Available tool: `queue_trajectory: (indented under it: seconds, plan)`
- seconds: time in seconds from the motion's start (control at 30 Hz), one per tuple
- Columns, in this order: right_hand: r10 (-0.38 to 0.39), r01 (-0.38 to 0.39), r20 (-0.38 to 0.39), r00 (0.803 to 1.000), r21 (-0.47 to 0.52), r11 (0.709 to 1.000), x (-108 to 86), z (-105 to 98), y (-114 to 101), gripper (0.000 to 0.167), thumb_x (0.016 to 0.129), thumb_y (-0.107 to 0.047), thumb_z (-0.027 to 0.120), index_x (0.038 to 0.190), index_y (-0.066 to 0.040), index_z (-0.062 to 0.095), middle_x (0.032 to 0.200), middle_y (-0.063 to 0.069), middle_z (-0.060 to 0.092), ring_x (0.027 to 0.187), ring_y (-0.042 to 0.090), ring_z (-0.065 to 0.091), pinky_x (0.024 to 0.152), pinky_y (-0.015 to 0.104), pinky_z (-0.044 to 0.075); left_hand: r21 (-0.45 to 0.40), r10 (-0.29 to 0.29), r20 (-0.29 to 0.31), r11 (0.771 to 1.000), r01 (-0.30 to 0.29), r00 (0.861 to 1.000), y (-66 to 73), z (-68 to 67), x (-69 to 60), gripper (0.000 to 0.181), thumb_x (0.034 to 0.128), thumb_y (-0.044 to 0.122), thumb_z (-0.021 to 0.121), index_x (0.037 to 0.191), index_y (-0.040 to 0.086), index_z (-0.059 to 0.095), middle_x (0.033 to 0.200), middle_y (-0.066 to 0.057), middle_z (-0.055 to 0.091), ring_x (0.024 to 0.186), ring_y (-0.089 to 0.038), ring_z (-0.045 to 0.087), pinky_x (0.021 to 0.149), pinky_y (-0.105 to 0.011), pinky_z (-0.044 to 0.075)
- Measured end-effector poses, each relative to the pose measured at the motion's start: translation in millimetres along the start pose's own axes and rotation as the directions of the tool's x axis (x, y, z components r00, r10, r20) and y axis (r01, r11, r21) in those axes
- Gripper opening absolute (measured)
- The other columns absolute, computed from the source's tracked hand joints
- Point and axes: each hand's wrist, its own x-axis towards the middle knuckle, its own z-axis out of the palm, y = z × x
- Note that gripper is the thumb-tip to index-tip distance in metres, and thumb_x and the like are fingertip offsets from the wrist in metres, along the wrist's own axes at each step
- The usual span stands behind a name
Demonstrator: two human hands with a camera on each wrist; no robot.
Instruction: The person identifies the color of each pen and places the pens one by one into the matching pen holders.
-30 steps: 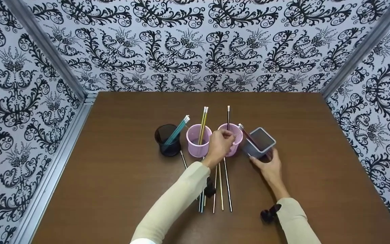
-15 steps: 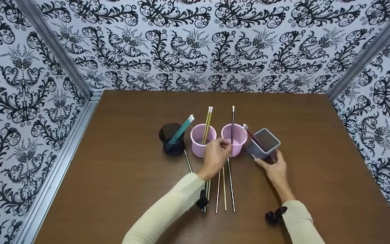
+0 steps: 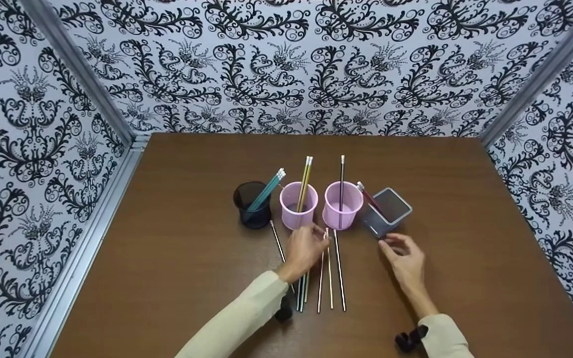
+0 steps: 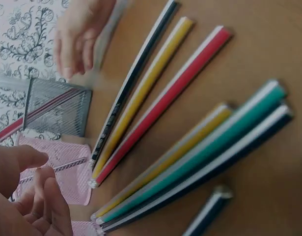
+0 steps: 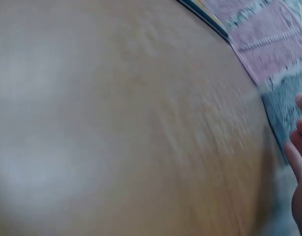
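In the head view my left hand (image 3: 305, 251) is just in front of the pink mesh cups, above the tops of pencils lying on the table. Its fingers are loosely bent and hold nothing in the left wrist view. Nearest to it there lie a red pencil (image 4: 165, 103), a yellow pencil (image 4: 143, 96) and a black pencil (image 4: 133, 78). My right hand (image 3: 407, 261), fingers spread and holding nothing, is close to the front of the grey square mesh cup (image 3: 383, 226). That cup contains red pencils (image 3: 370, 198).
A left pink cup (image 3: 291, 219) has yellow pencils (image 3: 304, 186); a right pink cup (image 3: 338, 220) has one black pencil (image 3: 342, 174). The black mesh cup (image 3: 254, 221) bears green pencils (image 3: 266, 190). Another green pencil (image 4: 200, 157) lies on the table.
My left hand has left the dark pencil in the right pink cup and come back towards the lying pencils. My right hand has let go of the grey cup and drawn slightly nearer.
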Motion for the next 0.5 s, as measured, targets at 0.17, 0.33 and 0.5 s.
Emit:
queue_trajectory:
  seconds: [0.17, 0.33, 0.5]
  plan:
    - [-0.079, 0.07, 0.177, 0.981, 0.057, 0.996, 1.3, 9, 4, 0.043, 0.078, 0.01, 0.077, 0.12, 0.006, 0.068, 0.119, 0.03, 0.068, 0.103, 0.006, 0.071, 0.092, 0.02, 0.055, 0.088, -0.002, 0.018, 0.996, 0.0, 1.0, -3.3, 8.8, -10.8, 0.022, 0.0743, 0.021, 0.081, 0.089, 0.01, 0.069, 0.078, -0.001, 0.075, 0.071, -0.018, 0.071, 0.061, -0.032, 0.052]
    - [-0.094, 0.073, 0.335, 0.937, 0.077, 0.994, 4.8, 18, -5, 0.066, 0.081, 0.007, 0.076, 0.142, 0.005, 0.051, 0.147, 0.027, 0.05, 0.132, 0.003, 0.054, 0.109, 0.019, 0.04, 0.084, -0.016, 0.061, 0.996, 0.011, 0.998, -4.3, 17.4, -18.8, 0.029, 0.0736, 0.023, 0.084, 0.093, 0.01, 0.067, 0.077, -0.001, 0.071, 0.069, -0.018, 0.065, 0.059, -0.03, 0.049]
    - [-0.024, 0.017, 0.464, 0.886, 0.018, 1.0, 9.5, 26, -11, 0.084, 0.085, 0.0, 0.076, 0.155, -0.001, 0.03, 0.162, 0.022, 0.03, 0.15, 0.031, 0.031, 0.117, 0.025, 0.029, 0.064, -0.012, 0.089, 0.998, 0.006, 0.996, -5.4, 26.5, -26.5, 0.026, 0.0742, 0.022, 0.084, 0.089, 0.01, 0.067, 0.076, -0.003, 0.07, 0.069, -0.018, 0.065, 0.057, -0.028, 0.048]
